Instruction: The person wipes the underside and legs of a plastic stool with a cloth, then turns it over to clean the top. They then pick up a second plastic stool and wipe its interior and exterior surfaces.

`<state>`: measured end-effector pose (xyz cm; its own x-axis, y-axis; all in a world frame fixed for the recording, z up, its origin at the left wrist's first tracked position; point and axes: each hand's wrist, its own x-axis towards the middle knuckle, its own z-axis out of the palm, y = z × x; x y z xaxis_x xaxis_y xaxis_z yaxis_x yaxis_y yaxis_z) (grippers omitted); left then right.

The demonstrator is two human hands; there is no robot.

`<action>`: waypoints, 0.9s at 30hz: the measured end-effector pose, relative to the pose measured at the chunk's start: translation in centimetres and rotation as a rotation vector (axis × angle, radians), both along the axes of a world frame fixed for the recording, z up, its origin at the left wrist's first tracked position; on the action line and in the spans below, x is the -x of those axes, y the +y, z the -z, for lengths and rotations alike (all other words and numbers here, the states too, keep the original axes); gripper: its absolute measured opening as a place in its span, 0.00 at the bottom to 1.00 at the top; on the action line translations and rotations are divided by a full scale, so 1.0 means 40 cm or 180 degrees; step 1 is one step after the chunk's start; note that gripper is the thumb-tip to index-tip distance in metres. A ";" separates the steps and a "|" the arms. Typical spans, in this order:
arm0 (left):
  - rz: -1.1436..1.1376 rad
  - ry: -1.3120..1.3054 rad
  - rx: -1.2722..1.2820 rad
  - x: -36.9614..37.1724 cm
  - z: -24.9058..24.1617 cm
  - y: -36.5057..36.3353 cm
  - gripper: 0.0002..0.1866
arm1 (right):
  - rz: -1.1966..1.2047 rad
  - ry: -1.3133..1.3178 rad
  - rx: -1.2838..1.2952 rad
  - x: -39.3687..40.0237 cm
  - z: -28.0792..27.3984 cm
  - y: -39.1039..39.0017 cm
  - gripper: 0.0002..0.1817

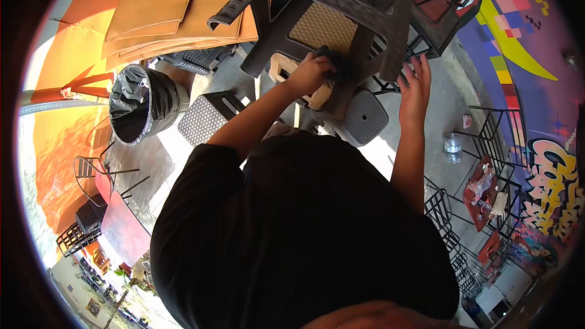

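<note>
My left hand (pixel 311 74) is closed around a dark, bunched-up cloth (pixel 331 61). It holds the cloth against the dark plastic chair (pixel 277 35), just below the tan woven-pattern panel (pixel 323 26). A beige plastic piece (pixel 281 66) shows beside and under that hand. To the right, my right hand (pixel 416 88) is raised with its fingers apart and nothing in it. Its fingertips are close to the edge of a dark chair frame (pixel 393 55). A grey plastic stool (pixel 365 117) stands between my two arms.
A bin lined with a black bag (pixel 146 105) stands at the left, near another grey stool (pixel 207 119). Brown sheets (pixel 158 6) are stacked behind it. On the right are a water jug (pixel 452 146), a red table (pixel 480 192) with litter, and metal frames.
</note>
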<state>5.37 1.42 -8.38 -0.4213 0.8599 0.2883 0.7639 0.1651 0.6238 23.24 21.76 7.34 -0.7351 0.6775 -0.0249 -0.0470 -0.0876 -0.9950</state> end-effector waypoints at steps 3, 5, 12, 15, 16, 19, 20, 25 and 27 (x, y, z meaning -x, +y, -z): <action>-0.0712 -0.0412 -0.0532 0.014 0.004 -0.040 0.13 | 0.0169 0.0299 -0.1021 0.055 -0.212 -0.049 0.41; -0.1038 -0.0850 -0.0785 0.006 -0.014 -0.069 0.12 | -0.0216 -0.0194 -0.2154 0.093 -0.283 -0.086 0.41; -0.0980 -0.1509 -0.1150 0.014 0.008 -0.153 0.11 | -0.0877 -0.0920 -0.1643 0.091 -0.198 -0.099 0.36; -0.0836 -0.1482 -0.1153 0.025 -0.009 -0.177 0.11 | -0.0565 -0.0499 -0.0899 0.045 -0.167 -0.079 0.40; -0.0775 -0.1480 -0.1162 0.021 -0.010 -0.180 0.11 | -0.0471 -0.0279 -0.0532 0.029 -0.160 -0.074 0.41; -0.0686 -0.1332 -0.1116 0.007 -0.029 -0.182 0.12 | -0.0342 0.0069 -0.0025 -0.027 -0.127 -0.041 0.44; -0.0642 -0.1208 -0.1089 0.006 -0.043 -0.184 0.12 | -0.0305 0.0087 0.0003 -0.043 -0.127 -0.038 0.45; -0.0323 -0.0807 -0.1067 0.003 -0.095 -0.191 0.14 | -0.0212 0.0394 0.0303 -0.133 -0.051 0.005 0.50; -0.0311 -0.0757 -0.1075 0.002 -0.103 -0.185 0.14 | -0.0208 0.0398 0.0488 -0.167 -0.019 0.015 0.52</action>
<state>5.30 -5.96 -4.27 -0.5849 0.6865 0.4320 0.5831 -0.0143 0.8123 29.91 22.35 8.08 -0.7813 0.6235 -0.0299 -0.1585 -0.2444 -0.9566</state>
